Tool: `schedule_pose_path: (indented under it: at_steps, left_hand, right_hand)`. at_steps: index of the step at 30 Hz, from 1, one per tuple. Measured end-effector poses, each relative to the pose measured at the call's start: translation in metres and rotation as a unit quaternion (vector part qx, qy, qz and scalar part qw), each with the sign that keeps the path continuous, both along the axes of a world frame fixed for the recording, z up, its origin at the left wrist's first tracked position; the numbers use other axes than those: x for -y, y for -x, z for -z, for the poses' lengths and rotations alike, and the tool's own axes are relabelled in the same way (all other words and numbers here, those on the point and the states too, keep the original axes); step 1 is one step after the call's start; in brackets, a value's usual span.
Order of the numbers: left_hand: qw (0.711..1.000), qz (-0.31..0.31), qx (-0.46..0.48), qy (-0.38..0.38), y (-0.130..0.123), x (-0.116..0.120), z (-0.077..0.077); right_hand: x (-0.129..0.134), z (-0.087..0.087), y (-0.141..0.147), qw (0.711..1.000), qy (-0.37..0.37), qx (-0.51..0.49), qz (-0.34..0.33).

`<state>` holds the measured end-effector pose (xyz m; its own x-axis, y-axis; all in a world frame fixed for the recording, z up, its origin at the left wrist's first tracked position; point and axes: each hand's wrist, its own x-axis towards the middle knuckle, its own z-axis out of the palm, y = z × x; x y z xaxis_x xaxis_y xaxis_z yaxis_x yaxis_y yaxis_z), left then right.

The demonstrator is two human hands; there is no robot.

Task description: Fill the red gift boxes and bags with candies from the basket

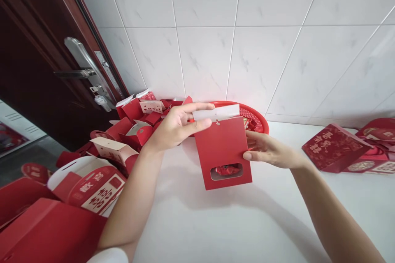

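A red paper gift box is held upright and slightly tilted above the white tabletop. Through the oval window low on its front shows a red-wrapped candy. My right hand grips the box's right side, thumb in front and fingers behind. At the top left corner, my left hand has its thumb at the front edge and its index finger along the raised pale flap. Behind the box stands a red plastic basket with wrapped candies inside, partly hidden by the box.
Many open red boxes crowd the left side of the white table. Finished-looking red boxes stand at the right. A tiled wall runs behind, and a dark door with a metal handle is at the left.
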<state>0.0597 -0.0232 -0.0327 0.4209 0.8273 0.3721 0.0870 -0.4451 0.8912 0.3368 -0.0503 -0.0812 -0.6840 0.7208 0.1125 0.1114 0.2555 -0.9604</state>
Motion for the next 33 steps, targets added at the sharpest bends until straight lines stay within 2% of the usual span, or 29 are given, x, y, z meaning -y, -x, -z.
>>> schedule_pose_path:
  at_steps: [2,4,7,10,14,19,24,29,33]
  left_hand:
    - [0.999,0.03,-0.012,-0.008,-0.006,-0.004,0.007]
    - [0.999,0.033,-0.039,-0.01,-0.014,-0.01,0.016]
    - [0.996,0.041,-0.077,0.018,-0.028,-0.017,0.029]
    - [0.991,0.084,-0.095,0.048,-0.041,-0.017,0.039]
    - [0.988,0.088,-0.113,0.061,-0.054,-0.012,0.049]
    - [0.987,0.079,-0.143,-0.006,-0.065,-0.013,0.061]
    - [0.98,0.077,-0.179,-0.035,-0.07,-0.015,0.067]
    - [0.977,0.069,-0.197,-0.051,-0.071,-0.015,0.07]
    - [0.984,0.072,-0.157,-0.037,-0.072,-0.013,0.068]
  right_hand:
    - [0.007,0.015,-0.004,0.999,0.003,-0.008,0.034]
    - [0.017,0.03,-0.009,0.997,0.002,-0.007,0.08]
    - [0.037,0.05,-0.017,0.991,0.018,-0.014,0.129]
    - [0.056,0.063,-0.022,0.986,0.043,-0.037,0.155]
    - [0.073,0.074,-0.022,0.978,0.059,-0.092,0.177]
    - [0.078,0.089,-0.021,0.969,0.06,-0.107,0.214]
    - [0.076,0.101,-0.021,0.966,0.052,-0.104,0.233]
    - [0.074,0.104,-0.019,0.961,0.078,-0.125,0.235]
    - [0.076,0.103,-0.025,0.96,0.075,-0.128,0.237]
